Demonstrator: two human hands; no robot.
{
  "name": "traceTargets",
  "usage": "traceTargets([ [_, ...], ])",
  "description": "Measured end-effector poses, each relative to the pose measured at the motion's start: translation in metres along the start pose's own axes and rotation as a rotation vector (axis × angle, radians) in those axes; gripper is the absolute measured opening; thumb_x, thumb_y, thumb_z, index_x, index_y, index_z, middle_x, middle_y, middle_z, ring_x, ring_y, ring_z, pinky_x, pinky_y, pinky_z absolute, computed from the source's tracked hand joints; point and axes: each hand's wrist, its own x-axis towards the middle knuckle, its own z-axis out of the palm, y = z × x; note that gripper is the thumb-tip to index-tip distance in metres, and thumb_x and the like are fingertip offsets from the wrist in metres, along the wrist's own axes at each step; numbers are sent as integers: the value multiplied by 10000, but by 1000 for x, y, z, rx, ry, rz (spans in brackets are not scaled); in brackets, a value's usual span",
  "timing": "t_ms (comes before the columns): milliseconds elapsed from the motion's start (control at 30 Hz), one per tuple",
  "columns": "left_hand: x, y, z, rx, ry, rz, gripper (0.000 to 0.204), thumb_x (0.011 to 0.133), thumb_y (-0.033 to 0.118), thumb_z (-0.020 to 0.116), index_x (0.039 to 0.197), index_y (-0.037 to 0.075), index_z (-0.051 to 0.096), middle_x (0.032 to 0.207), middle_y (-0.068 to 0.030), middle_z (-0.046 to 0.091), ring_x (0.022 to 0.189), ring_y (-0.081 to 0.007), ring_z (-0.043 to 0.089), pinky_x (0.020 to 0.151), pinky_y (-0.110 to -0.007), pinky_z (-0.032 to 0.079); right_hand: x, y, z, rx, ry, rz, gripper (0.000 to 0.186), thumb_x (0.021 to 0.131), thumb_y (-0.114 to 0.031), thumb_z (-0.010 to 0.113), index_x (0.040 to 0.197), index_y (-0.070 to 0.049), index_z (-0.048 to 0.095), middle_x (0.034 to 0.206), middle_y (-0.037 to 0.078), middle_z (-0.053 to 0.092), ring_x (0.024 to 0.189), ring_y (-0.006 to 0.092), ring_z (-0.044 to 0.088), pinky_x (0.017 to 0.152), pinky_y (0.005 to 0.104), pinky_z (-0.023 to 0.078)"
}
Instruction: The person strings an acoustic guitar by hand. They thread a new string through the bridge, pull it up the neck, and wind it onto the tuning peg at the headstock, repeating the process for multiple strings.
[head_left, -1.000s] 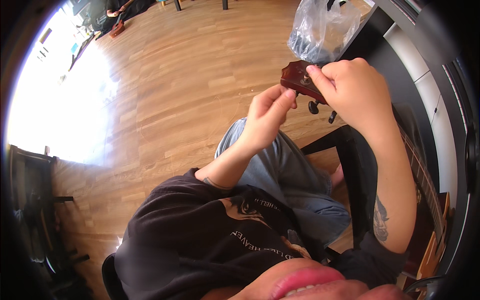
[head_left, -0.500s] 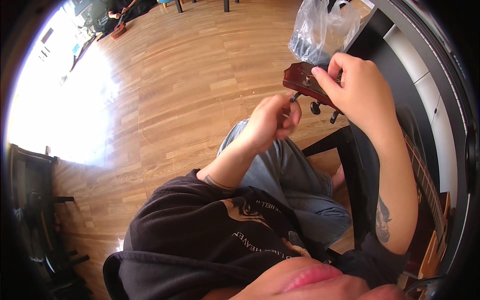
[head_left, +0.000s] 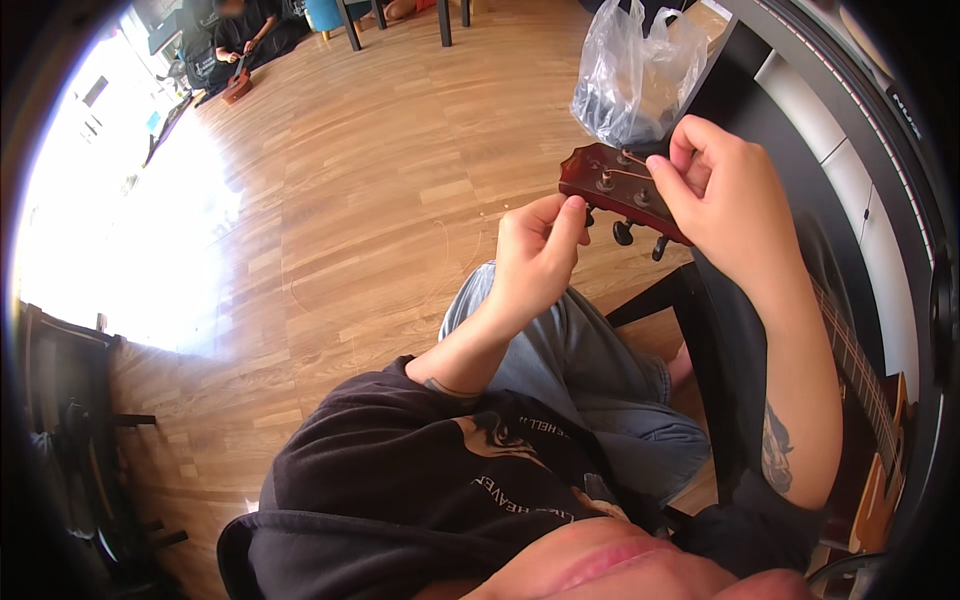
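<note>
Headstock: the dark red headstock [head_left: 585, 168] sits between our two hands, beyond our denim-covered knee [head_left: 475, 290], with the clear plastic bag [head_left: 635, 85] farther out.
Left hand: our left hand [head_left: 535, 250] has thumb and fingers together at the headstock's near edge, closed on a dark tuning peg [head_left: 590, 216] mostly hidden by the fingers.
Right hand: our right hand [head_left: 730, 190] appears to pinch a thin string [head_left: 630, 174] between thumb and forefinger, over the headstock's face.
Post: the string runs from a metal post [head_left: 605, 182] to the right thumb; we cannot count its wraps.
Winding: we judge the step in hand to be turning the peg while the string is guided at its post.
Next turn: we think this calls for light, even tension from the right fingertips and small peg turns, so wraps do not slip or cross.
</note>
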Motion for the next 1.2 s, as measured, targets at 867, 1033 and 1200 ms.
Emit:
traceTargets([
  [867, -2, -20, -9, -1484, -649, -652, 297, 1098, 296, 422, 829, 177, 464, 754, 55, 384, 523, -66, 276, 491, -238, 243, -39, 35, -55, -33, -156, -340, 144, 820, 40, 649, 962, 19, 647, 1120, 121, 593, 943, 218, 604, 873, 318, 477],
  [1033, 0, -31, -9, -1444, -659, -636, 307, 1097, 287, 403, 818, 173, 461, 750, 53, 382, 528, -70, 276, 489, -241, 243, -52, 58, -66, 65, -216, -344, 316, 799, 60, 586, 1108, 6, 625, 1173, 134, 601, 1040, 222, 622, 929, 333, 487],
  [1200, 1, -30, -8, -1438, -663, -607, 320, 1097, 286, 394, 807, 171, 463, 724, 55, 375, 530, -71, 278, 486, -239, 243, -63, 64, -66, 300, -210, -82, 125, 864, 38, 605, 986, 17, 622, 1217, 120, 598, 1059, 180, 617, 986, 327, 504],
])
